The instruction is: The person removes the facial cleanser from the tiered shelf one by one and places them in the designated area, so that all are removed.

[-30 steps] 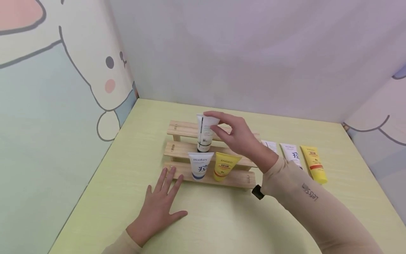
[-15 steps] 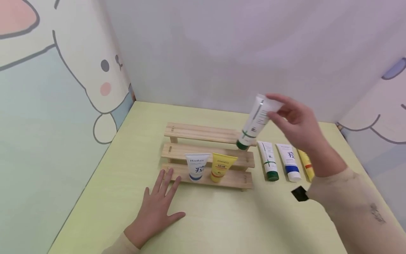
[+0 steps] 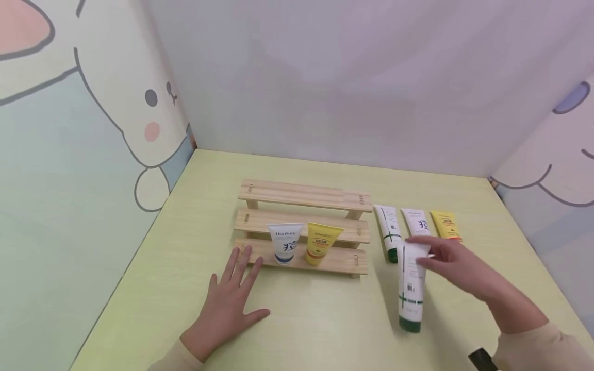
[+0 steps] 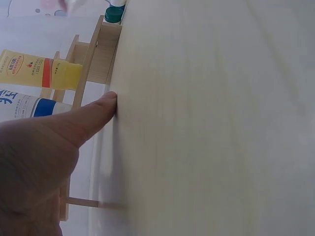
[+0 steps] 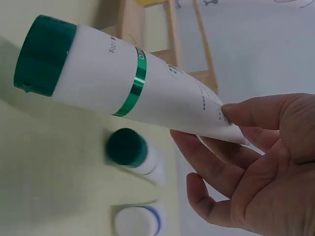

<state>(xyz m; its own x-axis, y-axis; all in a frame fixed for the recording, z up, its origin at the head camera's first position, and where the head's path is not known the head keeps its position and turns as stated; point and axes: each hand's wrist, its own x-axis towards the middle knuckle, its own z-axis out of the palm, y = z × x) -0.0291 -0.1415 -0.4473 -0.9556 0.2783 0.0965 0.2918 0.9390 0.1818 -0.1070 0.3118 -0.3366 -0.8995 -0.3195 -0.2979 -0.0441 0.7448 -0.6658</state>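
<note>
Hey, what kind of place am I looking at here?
Probably a staged tabletop booth, not a real shop: a pale green table boxed in by cartoon-printed wall panels, with a small wooden stepped rack and cosmetic tubes laid out.

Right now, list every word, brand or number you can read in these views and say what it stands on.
"Hankey": white tube with blue cap standing on the wooden rack.
"ENSEO", uncertain: yellow tube standing beside it.
"120g", doubtful: sideways small print near the cap of the green-capped tube that the right hand holds.
A large blue character shows on the blue-capped tube; too blurred to name.
All other print, barcodes and the tubes lying on the table: too small to read.
</note>
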